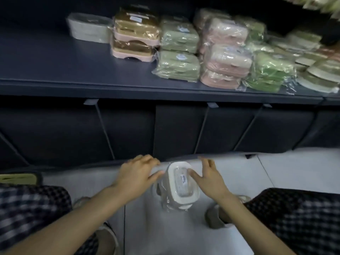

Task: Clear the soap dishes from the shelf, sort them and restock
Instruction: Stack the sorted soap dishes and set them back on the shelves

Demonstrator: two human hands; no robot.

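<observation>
Crouched on a pale tiled floor [184,236], I set my two hands to one white soap dish [181,183], a rounded-rectangle box in clear crinkled wrap that stands on the floor between my knees, below the front edge of the shelf. My left hand [137,178] lies flat against its left side, fingers straight and relaxed; my right hand [211,178] is spread wide, one fingertip touching the labelled lid, gripping nothing. On the dark matte shelf [55,67] above: one grey-white pack [90,28] towards the back left, one stack of tan-and-pink dishes [135,35], two green packs [179,52] in the middle, and pink stacks [227,57] and more green ones [270,70] running to the right edge, too blurred to count. All wear glossy plastic film. My checked trousers [27,214] frame both lower corners.
</observation>
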